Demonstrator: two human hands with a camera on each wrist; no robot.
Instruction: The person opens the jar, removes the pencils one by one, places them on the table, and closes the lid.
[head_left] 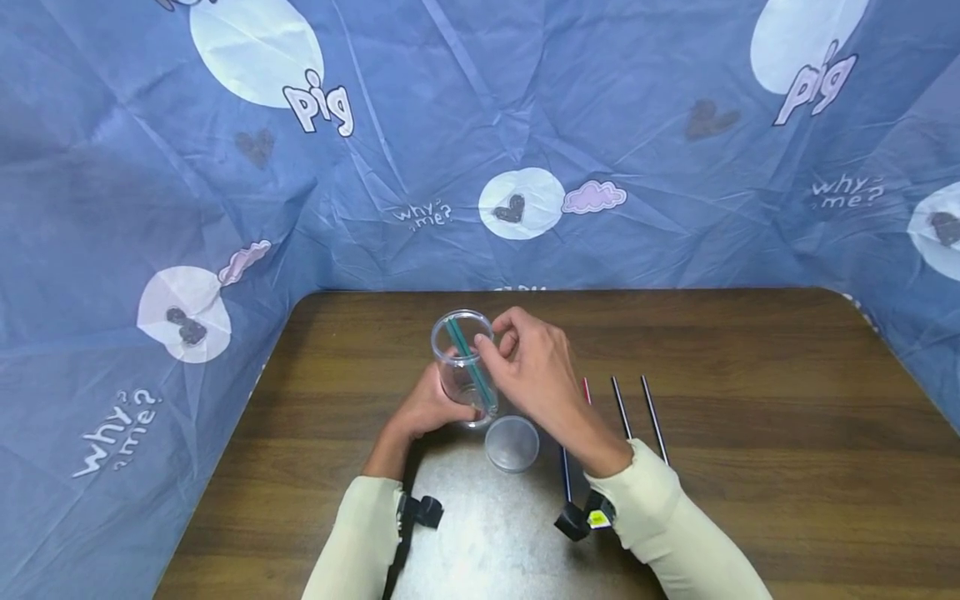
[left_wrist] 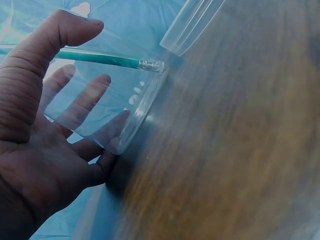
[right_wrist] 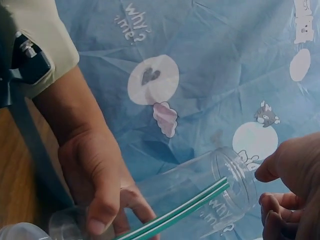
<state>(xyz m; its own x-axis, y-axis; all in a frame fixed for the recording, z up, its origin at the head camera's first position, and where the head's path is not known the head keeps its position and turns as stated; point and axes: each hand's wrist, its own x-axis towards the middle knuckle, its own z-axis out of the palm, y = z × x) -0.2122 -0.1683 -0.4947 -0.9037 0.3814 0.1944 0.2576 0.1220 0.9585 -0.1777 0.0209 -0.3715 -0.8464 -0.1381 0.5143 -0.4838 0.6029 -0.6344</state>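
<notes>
My left hand (head_left: 431, 404) grips a clear plastic jar (head_left: 450, 379) around its lower side, thumb across the front. Inside leans a thin green pen-like stick (head_left: 472, 367) with a white stripe; its clear ridged end (left_wrist: 151, 65) sits low near the base. The jar's mouth is uncovered. At the rim, my right hand (head_left: 536, 358) hovers with loosely bent fingers, nothing between thumb and fingertips; the right wrist view shows this hand (right_wrist: 295, 185) just beside the mouth. A round translucent lid (head_left: 512, 443) lies on the table in front of the jar.
Two dark thin sticks (head_left: 621, 407) lie right of my right wrist, partly covered by the sleeve. A red-ended piece (head_left: 587, 390) and a dark blue length (head_left: 566, 475) show around that forearm. Patterned blue cloth (head_left: 420, 150) hangs behind the wooden table (head_left: 765, 400).
</notes>
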